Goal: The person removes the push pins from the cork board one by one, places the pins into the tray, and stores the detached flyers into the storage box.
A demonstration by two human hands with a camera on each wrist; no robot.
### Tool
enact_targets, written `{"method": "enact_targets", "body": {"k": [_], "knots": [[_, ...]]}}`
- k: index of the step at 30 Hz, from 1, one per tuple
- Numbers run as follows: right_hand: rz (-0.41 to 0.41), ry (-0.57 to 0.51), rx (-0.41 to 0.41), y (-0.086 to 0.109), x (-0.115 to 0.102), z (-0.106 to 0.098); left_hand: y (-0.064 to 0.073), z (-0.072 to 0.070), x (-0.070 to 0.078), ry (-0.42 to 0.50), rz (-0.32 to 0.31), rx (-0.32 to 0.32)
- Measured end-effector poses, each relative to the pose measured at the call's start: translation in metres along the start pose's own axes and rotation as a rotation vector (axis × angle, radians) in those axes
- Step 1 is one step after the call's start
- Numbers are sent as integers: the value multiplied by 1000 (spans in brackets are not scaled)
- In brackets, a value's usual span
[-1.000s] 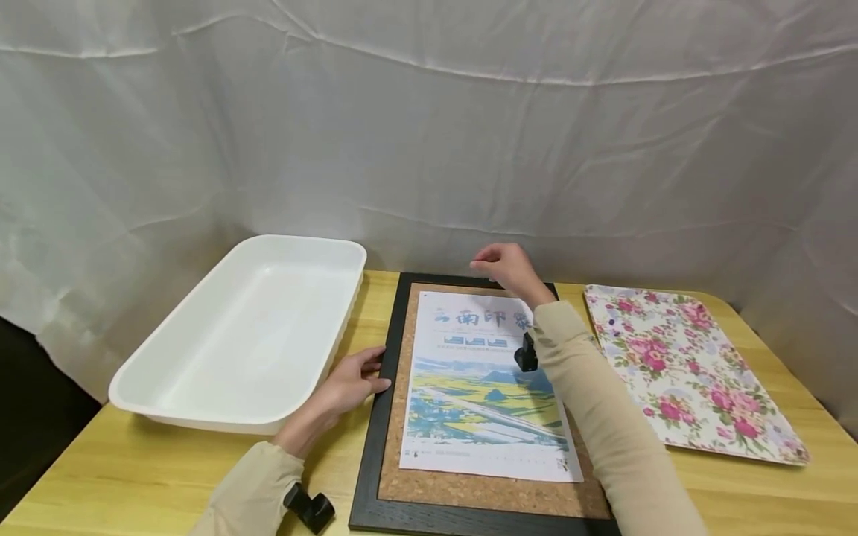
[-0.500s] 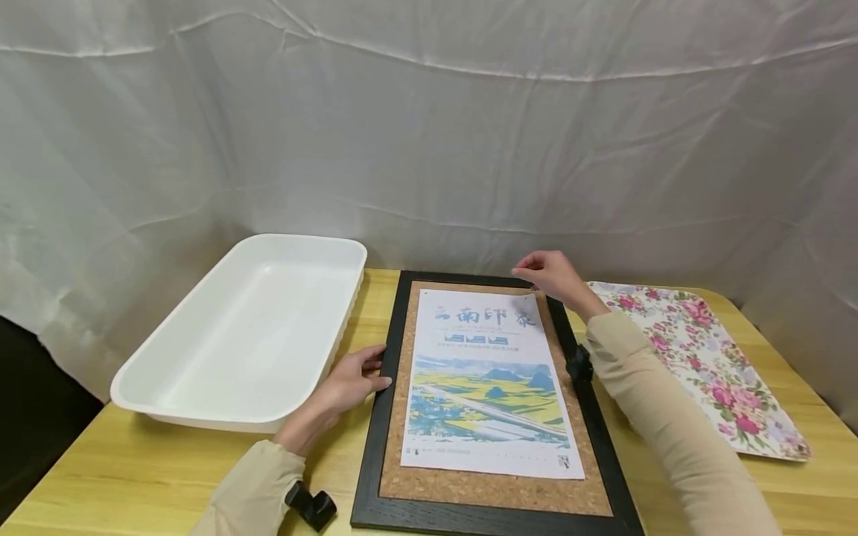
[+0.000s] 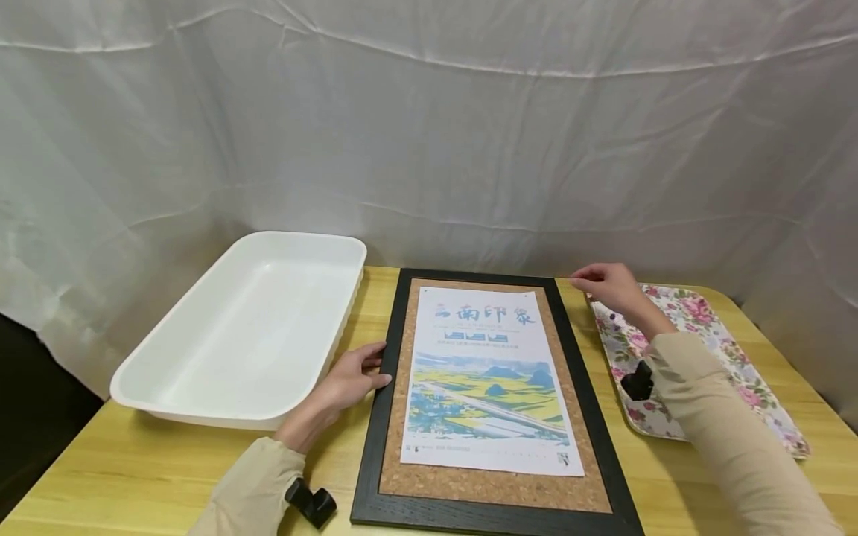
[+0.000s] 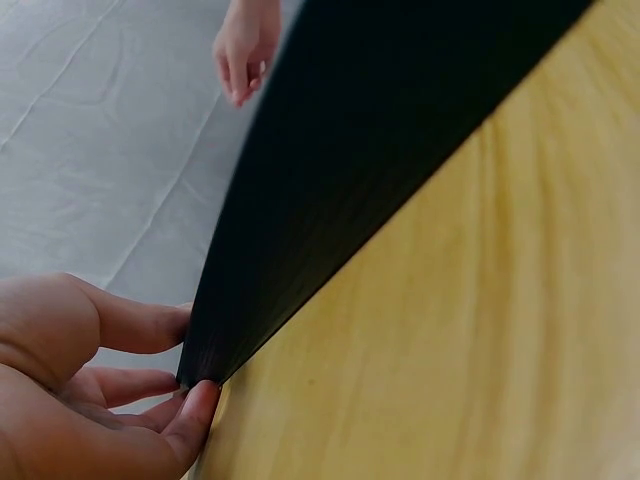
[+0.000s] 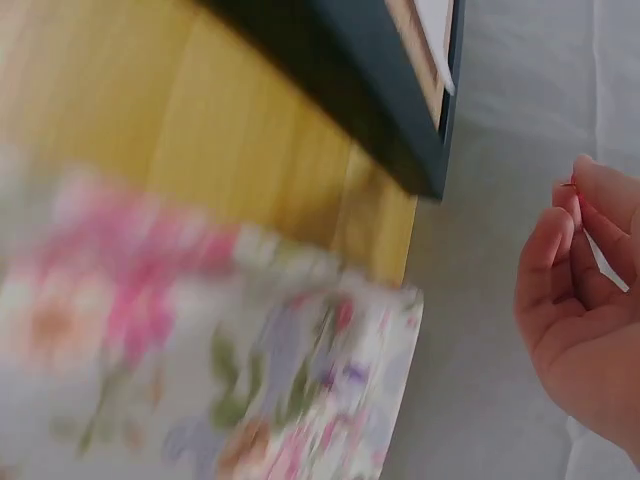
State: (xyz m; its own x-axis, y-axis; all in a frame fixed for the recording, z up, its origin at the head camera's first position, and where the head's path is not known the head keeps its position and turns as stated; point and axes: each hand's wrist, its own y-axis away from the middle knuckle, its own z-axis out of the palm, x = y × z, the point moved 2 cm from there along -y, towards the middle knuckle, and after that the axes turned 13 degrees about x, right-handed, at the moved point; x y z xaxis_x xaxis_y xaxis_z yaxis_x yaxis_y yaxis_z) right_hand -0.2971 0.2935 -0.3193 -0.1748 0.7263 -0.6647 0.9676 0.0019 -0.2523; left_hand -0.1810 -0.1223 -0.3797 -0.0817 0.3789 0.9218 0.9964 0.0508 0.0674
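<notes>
A black-framed corkboard [image 3: 496, 493] lies on the table with a printed landscape poster [image 3: 489, 417] on it. Small dark dots mark the poster's top corners. My left hand [image 3: 345, 380] holds the board's left edge, thumb over the frame and fingertips against its side; the left wrist view shows the fingertips at the black frame edge [image 4: 290, 200]. Beyond the board's far right corner, my right hand [image 3: 613, 289] is raised near the floral tray [image 3: 697, 309]. Its thumb and finger pinch what looks like a red pushpin [image 5: 571, 185], mostly hidden, only a thin tip showing.
A deep white plastic tub [image 3: 241, 327] stands left of the board, close to my left forearm. Grey-white curtain [image 3: 429, 134] hangs behind the wooden table [image 3: 134, 476]. Small purple specks [image 5: 355, 375] show on the floral tray, near its corner in the right wrist view.
My right hand has moved right from above the board's top edge, past its far right corner to beside the floral tray, still pinching. The left hand stays at the board's edge.
</notes>
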Motion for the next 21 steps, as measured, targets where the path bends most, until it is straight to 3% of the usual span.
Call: {"method": "enact_targets", "body": {"k": [8,21], "knots": [[55,74,-11,16,27,-21,0,-1,0,8,-1,-1],[137,151,-3,31,63,-39,0,0,1,3,-1,-3]]}}
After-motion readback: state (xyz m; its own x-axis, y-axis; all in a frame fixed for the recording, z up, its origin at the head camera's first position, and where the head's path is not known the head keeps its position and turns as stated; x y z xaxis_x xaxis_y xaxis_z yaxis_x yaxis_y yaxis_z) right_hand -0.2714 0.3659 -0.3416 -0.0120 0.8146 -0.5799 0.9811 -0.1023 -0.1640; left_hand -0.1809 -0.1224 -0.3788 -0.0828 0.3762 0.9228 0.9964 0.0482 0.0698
